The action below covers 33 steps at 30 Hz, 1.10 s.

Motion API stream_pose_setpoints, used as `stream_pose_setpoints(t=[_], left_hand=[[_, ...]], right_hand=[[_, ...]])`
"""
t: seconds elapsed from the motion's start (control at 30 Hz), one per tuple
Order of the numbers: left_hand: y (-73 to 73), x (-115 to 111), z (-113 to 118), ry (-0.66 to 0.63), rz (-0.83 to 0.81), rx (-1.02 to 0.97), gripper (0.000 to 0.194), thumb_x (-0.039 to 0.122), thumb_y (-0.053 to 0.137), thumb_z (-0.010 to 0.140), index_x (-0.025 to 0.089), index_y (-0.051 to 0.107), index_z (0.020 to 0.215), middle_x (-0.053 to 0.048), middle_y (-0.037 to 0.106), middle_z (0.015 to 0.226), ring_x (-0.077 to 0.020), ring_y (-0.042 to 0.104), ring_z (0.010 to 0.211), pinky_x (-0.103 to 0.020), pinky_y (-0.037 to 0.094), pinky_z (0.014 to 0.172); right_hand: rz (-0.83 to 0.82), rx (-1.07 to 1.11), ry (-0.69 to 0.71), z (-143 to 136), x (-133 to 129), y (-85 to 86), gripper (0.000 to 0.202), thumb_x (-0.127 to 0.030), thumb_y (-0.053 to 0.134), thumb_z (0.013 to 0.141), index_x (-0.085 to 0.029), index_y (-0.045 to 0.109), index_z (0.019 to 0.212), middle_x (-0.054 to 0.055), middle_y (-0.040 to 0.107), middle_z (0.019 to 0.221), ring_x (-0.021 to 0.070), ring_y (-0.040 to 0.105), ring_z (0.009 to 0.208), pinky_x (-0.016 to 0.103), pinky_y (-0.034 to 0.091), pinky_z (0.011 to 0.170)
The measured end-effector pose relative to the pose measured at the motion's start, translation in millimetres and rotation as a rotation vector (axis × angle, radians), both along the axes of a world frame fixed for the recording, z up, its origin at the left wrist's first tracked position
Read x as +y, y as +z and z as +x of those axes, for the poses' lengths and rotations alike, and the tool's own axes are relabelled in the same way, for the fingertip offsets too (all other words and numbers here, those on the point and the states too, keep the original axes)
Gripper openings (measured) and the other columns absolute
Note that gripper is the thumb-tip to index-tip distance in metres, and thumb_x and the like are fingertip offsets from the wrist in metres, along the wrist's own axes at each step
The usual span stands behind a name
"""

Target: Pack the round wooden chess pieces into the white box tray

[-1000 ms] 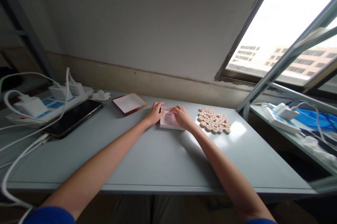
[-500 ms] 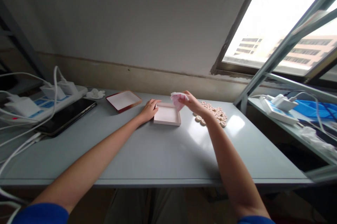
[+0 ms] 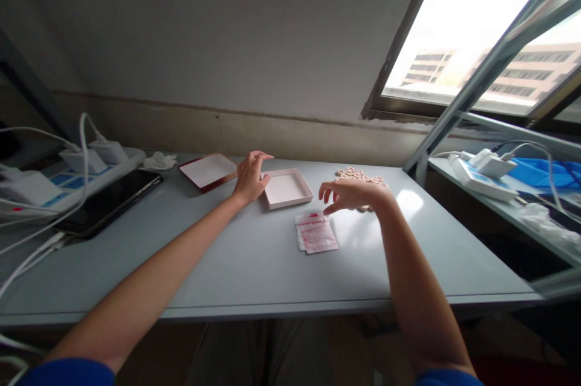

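My left hand (image 3: 250, 176) is raised at the left edge of a shallow white box (image 3: 290, 191), its fingers apart and holding nothing. The box lies with its hollow side up and nothing in it. My right hand (image 3: 345, 193) hovers to the right of the box, fingers curved and spread, with nothing in them. Just below its fingertips a folded sheet with red print (image 3: 318, 235), paper or thin cloth, lies flat on the table. Behind the right hand, and partly hidden by it, are several round wooden pieces (image 3: 351, 174) in a cluster.
A red-edged lid or tray (image 3: 209, 172) rests left of the box. On the far left are a power strip (image 3: 118, 171) with plugs and cables, a dark phone (image 3: 111, 201) and a crumpled white thing (image 3: 158, 161). A metal frame (image 3: 454, 111) stands on the right.
The right hand has put the red-printed sheet down in front of the box, let go and moved right. My left hand has lifted a little and opened beside the box.
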<state>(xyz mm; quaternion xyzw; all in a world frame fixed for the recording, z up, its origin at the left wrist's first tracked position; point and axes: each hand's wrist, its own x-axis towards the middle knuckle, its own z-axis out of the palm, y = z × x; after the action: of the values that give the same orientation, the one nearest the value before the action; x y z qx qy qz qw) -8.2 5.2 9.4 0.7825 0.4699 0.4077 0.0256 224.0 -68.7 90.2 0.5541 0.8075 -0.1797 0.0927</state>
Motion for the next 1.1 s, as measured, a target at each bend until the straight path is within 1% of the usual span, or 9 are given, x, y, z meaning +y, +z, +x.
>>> stream_pose_setpoints(t=[0.13,0.37,0.47,0.57,0.63,0.73,0.9,1.0,1.1], left_hand=[[8.2,-5.2,1.2,0.058,0.091,-0.059,0.039,0.008,0.046,0.067,0.021,0.052,0.102,-0.007,0.047,0.11,-0.0222,0.047,0.105,-0.039,0.031,0.095],[14.5,-8.8,3.1,0.201,0.018,-0.064,0.021,0.013,0.046,0.071,0.019,0.051,0.091,-0.005,0.053,0.086,-0.0205,0.053,0.087,-0.033,0.04,0.08],[13.1,-7.2,2.4,0.155,-0.177,0.043,0.033,0.021,0.052,0.071,0.018,0.044,0.103,-0.001,0.052,0.073,-0.0185,0.055,0.073,-0.03,0.042,0.07],[6.1,-3.8,0.3,-0.045,-0.329,0.156,0.047,0.02,0.055,0.069,0.017,0.037,0.113,0.001,0.054,0.072,-0.0165,0.055,0.068,-0.027,0.043,0.066],[1.1,-1.6,-1.3,-0.195,-0.365,0.166,0.049,0.018,0.053,0.07,0.018,0.034,0.116,0.002,0.055,0.075,-0.0145,0.055,0.068,-0.026,0.043,0.066],[-1.9,-1.4,-1.6,-0.276,-0.363,0.146,0.049,0.018,0.053,0.069,0.019,0.036,0.115,0.003,0.054,0.074,-0.0129,0.054,0.066,-0.024,0.042,0.065],[1.0,-9.9,6.4,-0.37,-0.354,0.146,0.04,0.016,0.052,0.069,0.017,0.044,0.109,0.002,0.053,0.071,-0.0123,0.053,0.065,-0.023,0.042,0.062],[2.0,-15.5,11.5,-0.4,-0.326,0.165,0.034,0.018,0.052,0.071,0.016,0.048,0.106,0.002,0.054,0.07,-0.0128,0.053,0.064,-0.023,0.041,0.062],[2.5,-18.1,13.2,-0.336,-0.281,0.197,0.024,0.022,0.051,0.074,0.017,0.054,0.097,0.0,0.056,0.075,-0.0139,0.053,0.065,-0.025,0.041,0.064]], right_hand=[[-0.026,-0.025,0.03,7.0,2.8,-3.9,0.05,-0.05,0.066,0.06,-0.02,0.06,0.099,0.005,0.065,0.094,0.0192,0.059,0.08,0.025,0.041,0.061],[-0.038,-0.269,0.044,-28.5,2.3,-13.0,0.055,-0.045,0.071,0.056,-0.021,0.06,0.104,0.004,0.065,0.094,0.0183,0.059,0.076,0.023,0.037,0.057],[-0.033,-0.307,0.034,-32.9,2.0,-15.2,0.046,-0.042,0.071,0.057,-0.02,0.064,0.096,0.005,0.065,0.09,0.0175,0.058,0.071,0.022,0.035,0.053],[0.019,-0.268,0.026,-28.0,4.4,-18.6,0.029,-0.035,0.069,0.06,-0.019,0.067,0.084,0.005,0.065,0.079,0.0157,0.055,0.063,0.023,0.033,0.051],[0.004,-0.175,0.044,-21.1,6.2,-18.3,0.017,-0.025,0.065,0.063,-0.02,0.067,0.079,0.003,0.064,0.073,0.0135,0.053,0.059,0.023,0.033,0.05],[-0.032,0.066,0.086,-7.1,6.1,-9.9,0.01,-0.019,0.057,0.068,-0.02,0.064,0.075,0.001,0.062,0.069,0.0114,0.05,0.057,0.023,0.035,0.052],[0.092,0.582,0.018,16.5,1.1,7.3,0.017,-0.033,0.054,0.073,-0.017,0.057,0.079,0.003,0.059,0.074,0.0135,0.052,0.067,0.024,0.039,0.057],[0.17,0.809,-0.058,22.8,5.4,3.5,0.023,-0.036,0.057,0.071,-0.017,0.054,0.083,0.003,0.058,0.079,0.0147,0.053,0.073,0.025,0.042,0.062],[0.262,0.766,-0.083,19.2,16.1,-10.1,0.023,-0.033,0.055,0.072,-0.014,0.056,0.085,0.004,0.058,0.079,0.0145,0.053,0.072,0.026,0.042,0.062]])
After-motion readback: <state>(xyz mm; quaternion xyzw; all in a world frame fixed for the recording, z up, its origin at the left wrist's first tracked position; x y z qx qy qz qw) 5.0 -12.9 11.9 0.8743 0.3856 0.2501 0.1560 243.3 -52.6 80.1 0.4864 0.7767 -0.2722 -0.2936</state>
